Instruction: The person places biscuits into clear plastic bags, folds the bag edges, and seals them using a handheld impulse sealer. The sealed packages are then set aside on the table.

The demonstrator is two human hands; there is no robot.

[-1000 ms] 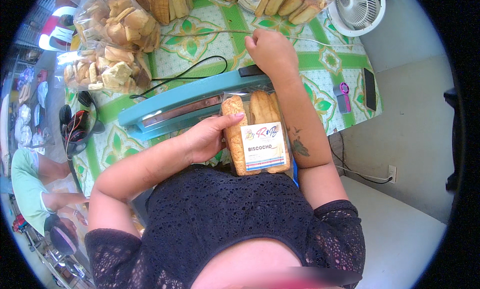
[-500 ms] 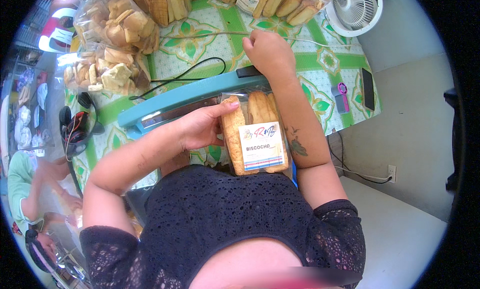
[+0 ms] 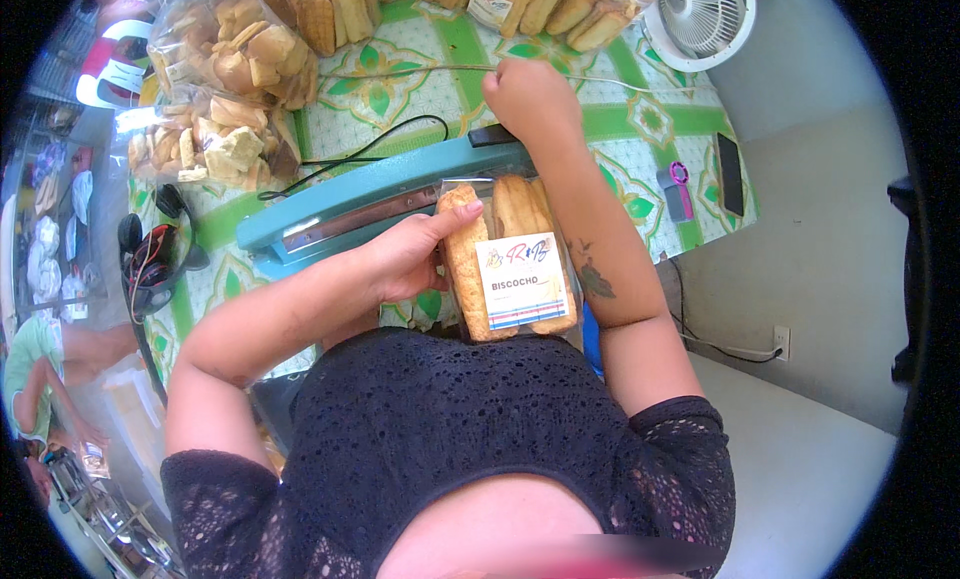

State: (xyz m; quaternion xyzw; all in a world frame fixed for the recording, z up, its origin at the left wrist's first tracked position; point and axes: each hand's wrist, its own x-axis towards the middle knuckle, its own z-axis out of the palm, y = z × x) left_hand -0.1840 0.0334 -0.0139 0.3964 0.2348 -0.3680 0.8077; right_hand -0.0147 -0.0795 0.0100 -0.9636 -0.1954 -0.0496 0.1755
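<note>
Bread bag (image 3: 520, 269) edged outward, long axis pointing away, slightly left.

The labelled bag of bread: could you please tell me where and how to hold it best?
I'd grip the bag at its left edge, from the person's left: the left hand fits around that long side, while the right forearm crowds the other.

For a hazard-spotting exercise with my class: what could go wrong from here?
1. The left hand grips a clear plastic bag of golden, oblong bread pieces with the thumb over one; a harder squeeze might crumble it.
2. The bread reaches close to the bag's top, near the long teal device, so it could knock against it.
3. The right hand is stretched past the device; its forearm, close beside the bag, might bump it.
</note>
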